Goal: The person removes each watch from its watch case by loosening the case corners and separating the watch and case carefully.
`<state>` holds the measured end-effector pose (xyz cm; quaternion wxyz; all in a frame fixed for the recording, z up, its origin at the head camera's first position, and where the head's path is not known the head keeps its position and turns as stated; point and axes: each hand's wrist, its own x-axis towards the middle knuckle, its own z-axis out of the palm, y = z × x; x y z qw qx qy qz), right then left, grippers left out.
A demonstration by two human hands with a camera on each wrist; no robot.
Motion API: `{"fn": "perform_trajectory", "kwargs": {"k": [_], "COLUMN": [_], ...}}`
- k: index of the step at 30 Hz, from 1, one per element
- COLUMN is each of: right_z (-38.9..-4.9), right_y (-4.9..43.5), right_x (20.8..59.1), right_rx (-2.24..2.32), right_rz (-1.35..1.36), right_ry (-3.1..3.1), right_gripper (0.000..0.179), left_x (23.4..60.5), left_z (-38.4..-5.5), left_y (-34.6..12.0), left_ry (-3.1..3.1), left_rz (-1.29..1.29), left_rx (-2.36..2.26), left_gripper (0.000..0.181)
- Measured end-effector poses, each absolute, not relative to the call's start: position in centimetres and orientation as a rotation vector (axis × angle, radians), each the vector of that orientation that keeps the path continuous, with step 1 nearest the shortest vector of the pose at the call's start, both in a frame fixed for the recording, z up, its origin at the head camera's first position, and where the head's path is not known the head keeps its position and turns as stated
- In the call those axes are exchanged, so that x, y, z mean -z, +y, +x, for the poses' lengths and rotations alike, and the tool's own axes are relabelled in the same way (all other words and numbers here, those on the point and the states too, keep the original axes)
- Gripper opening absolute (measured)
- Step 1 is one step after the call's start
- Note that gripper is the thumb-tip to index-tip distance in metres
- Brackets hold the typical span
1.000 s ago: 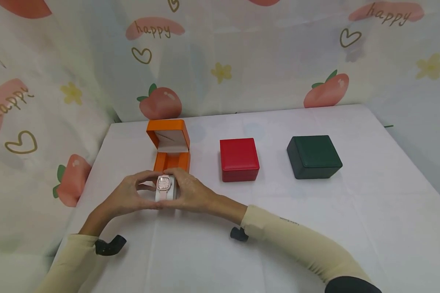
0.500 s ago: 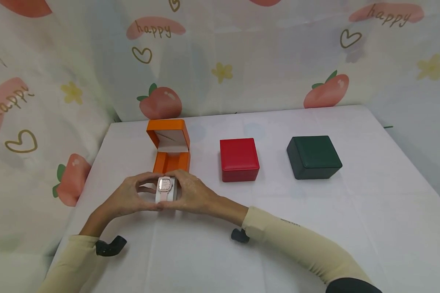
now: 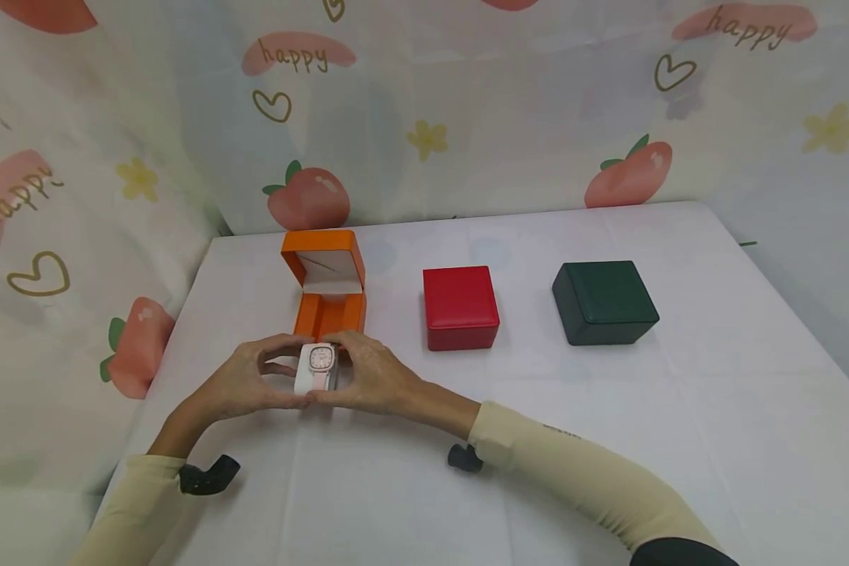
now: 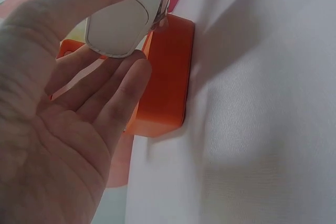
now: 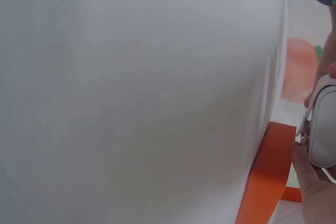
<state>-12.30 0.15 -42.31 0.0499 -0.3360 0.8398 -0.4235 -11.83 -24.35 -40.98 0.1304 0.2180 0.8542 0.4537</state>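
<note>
A wristwatch (image 3: 321, 358) with a square pinkish face and pale pink strap is wrapped round a white watch cushion (image 3: 302, 379). My left hand (image 3: 240, 383) holds it from the left, and my right hand (image 3: 380, 374) grips its right side. In the left wrist view, the thumb crosses over the cushion's flat end (image 4: 118, 29) and fingertips meet its lower edge. The right wrist view catches the other rounded end (image 5: 324, 129) between fingers. Just behind the hands stands an orange watch box (image 3: 359, 259), lid raised, pale lining inside the lid and nothing visible in its base.
A closed red box (image 3: 461, 299) stands to the right of the orange one, and a closed dark green box (image 3: 608, 303) is farther right. All rest on a white-covered table (image 3: 566, 440). A patterned curtain (image 3: 495, 102) hangs behind and at the left.
The watch on its cushion has come slightly toward me and turned a little, its face now angled more to the right. Both hands keep their hold; the boxes have not moved.
</note>
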Motion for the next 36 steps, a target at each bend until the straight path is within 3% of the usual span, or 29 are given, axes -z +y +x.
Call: {"fn": "perform_trajectory", "kwargs": {"k": [21,30,36], "right_z": [-12.01,-11.98,-12.04], "right_y": [0.04,-0.24,-0.15], "right_x": [42.63,42.95,42.93], "right_rx": [1.403,1.554,1.49], "right_rz": [-1.044,-0.999,-1.057], "right_ry": [2.51,2.349,2.426], "right_gripper": [0.067,0.079,0.074], "left_x": [40.92,40.95,41.15], "left_z": [-11.87,-11.75,-11.78], "left_y": [-24.74,-24.67,-24.72], "left_ry": [2.442,2.458,2.424], "left_rz": [0.627,0.63,0.637], "left_rx": [-1.315,-1.349,-1.365], "left_gripper": [0.083,0.083,0.082]}}
